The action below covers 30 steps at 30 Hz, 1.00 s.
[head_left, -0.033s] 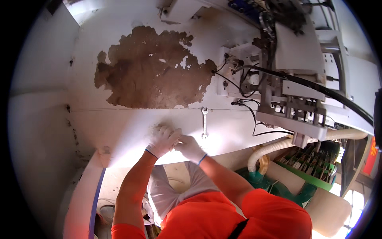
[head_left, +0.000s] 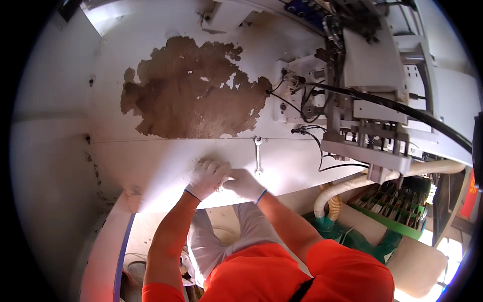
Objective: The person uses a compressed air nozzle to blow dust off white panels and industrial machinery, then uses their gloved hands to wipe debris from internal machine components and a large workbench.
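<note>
My left hand (head_left: 206, 179), in a white glove with a blue cuff edge, is near the front edge of the white work surface (head_left: 166, 156). Its fingers are curled together. Right beside it my right hand (head_left: 245, 185), gloved the same way, has its fingers bent in toward the left one. Whatever lies between the two hands is too small and too hidden to name. A silver open-ended wrench (head_left: 258, 157) lies just beyond my right hand, apart from it.
A large brown peeled patch (head_left: 196, 95) spreads over the white surface farther back. Metal machinery (head_left: 372, 110) with black cables stands at the right. Below it run a beige ribbed hose (head_left: 342, 189) and a green crate (head_left: 392, 216) of narrow pieces. A pale wall (head_left: 50, 110) rises at the left.
My right hand has shifted very slightly to the right. The left hand stays nearly in place, and the wrench has not moved.
</note>
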Available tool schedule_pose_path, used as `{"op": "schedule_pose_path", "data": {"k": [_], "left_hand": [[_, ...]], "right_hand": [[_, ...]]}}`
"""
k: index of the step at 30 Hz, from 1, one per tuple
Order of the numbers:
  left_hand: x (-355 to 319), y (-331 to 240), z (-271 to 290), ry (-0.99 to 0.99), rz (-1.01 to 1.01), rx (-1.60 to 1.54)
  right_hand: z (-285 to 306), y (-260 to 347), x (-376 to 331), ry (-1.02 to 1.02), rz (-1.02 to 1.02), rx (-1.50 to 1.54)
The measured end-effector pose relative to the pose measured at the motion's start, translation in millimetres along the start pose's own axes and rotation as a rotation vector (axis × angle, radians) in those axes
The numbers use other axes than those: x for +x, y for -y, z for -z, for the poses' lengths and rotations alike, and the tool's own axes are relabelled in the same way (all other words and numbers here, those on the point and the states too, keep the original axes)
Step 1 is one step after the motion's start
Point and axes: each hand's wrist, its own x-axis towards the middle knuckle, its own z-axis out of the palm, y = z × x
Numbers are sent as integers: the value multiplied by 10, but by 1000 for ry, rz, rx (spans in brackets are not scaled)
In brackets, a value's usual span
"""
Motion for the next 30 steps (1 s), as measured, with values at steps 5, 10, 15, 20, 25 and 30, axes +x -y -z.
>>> {"op": "schedule_pose_path", "data": {"k": [5,10,15,20,25,30], "left_hand": [[-220,144,205,-53,371,27],[-424,158,218,-96,403,0],[-370,30,348,-4,493,-63],[-494,46,305,-129,593,-104],[-639,-189,623,-88,574,-23],[-868,-7,531,-123,431,251]], "right_hand": [[1164,66,528,-530,260,480],[1744,793,1129,-851,138,1295],[1918,245,1341,-496,463,1596],[540,405,341,-481,833,492],[-270,-580,-443,-709,130,75],[-463,-1512,-595,-887,-205,-433]]}}
